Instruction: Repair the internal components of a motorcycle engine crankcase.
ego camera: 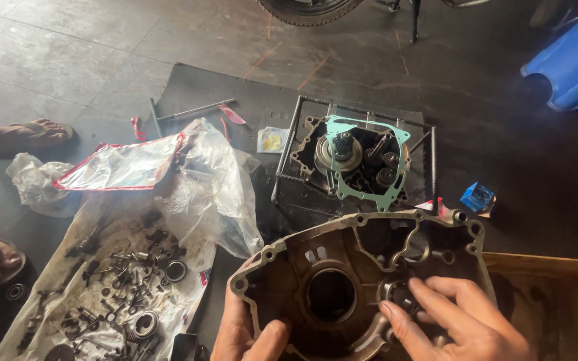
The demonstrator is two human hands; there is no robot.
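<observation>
Head view: an engine crankcase half (356,267), grey and oil-stained, is held low in the frame with its open inner face turned up toward the camera. Its long axis is seen running left to right, the right end tilted slightly away. The left hand (245,337) is closed on the near left rim, thumb laid over the inner face beside the large round bore, remaining fingers hidden beneath. The right hand (463,324) is laid on the right part of the casting, fingers (403,319) slightly spread and pressed at a small bearing seat (399,294).

Beyond it, on a dark floor mat (235,93), a second crankcase half (359,164) with gear shafts is observed resting in a metal rod frame, a green gasket (369,194) lying on it. To the left, small springs, bearings and bolts (125,281) are spread on a plastic sheet (215,174). A small blue box (477,197) is noted at right, well apart from a blue plastic container (573,63).
</observation>
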